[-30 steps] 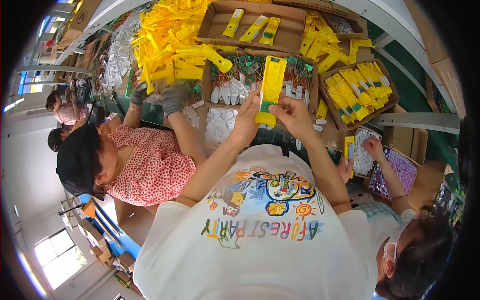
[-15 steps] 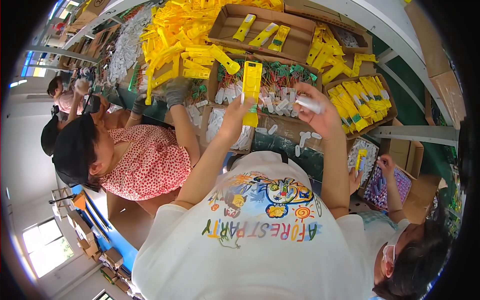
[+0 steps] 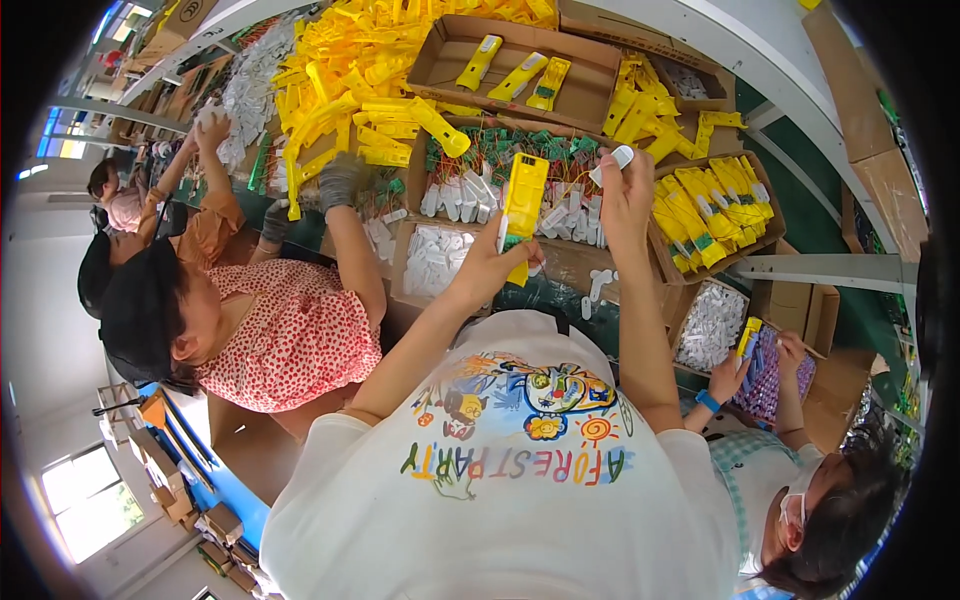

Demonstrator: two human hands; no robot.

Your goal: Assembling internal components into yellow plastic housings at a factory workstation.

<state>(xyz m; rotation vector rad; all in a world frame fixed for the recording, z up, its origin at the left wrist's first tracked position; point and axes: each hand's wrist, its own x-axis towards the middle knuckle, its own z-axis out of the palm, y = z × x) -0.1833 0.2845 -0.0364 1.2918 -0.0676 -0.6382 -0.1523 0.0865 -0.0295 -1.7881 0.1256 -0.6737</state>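
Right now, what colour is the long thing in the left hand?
Yellow: the long plastic piece, seen in the head view.

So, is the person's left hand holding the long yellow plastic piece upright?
Yes, the left hand grips the long yellow plastic piece near its lower end, and it stands upright above the cardboard trays.

A shallow brown cardboard tray (image 3: 590, 75) stands at the top centre, with three yellow pieces lying inside. To its right, another open cardboard box (image 3: 765, 215) holds rows of yellow parts. A small carton (image 3: 690, 315) below that one is filled with white pieces. A tray (image 3: 400, 270) of white pieces sits left of centre. Plain closed brown cartons (image 3: 875, 120) stand along the right edge.
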